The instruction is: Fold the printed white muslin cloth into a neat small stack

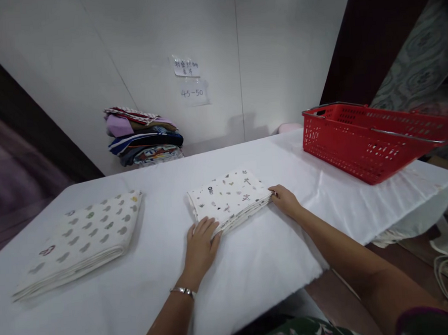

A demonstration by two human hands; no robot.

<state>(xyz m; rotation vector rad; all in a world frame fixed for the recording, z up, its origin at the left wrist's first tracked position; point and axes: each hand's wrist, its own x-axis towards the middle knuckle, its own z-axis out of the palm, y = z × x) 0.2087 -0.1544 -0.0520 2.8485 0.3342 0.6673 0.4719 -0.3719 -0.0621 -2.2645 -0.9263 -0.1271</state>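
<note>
A small folded white cloth (229, 197) with little dark prints lies in the middle of the white-covered table (260, 266). My left hand (200, 244) rests at its near left corner, fingers closed over the edge. My right hand (284, 200) pinches its right corner, fingers pressed together on the folded layers. A silver bracelet sits on my left wrist.
A larger folded white cloth (84, 239) with grey and green prints lies at the left. A stack of folded coloured clothes (144, 137) stands at the back by the wall. A red plastic basket (366, 138) sits at the right end, near the table's edge.
</note>
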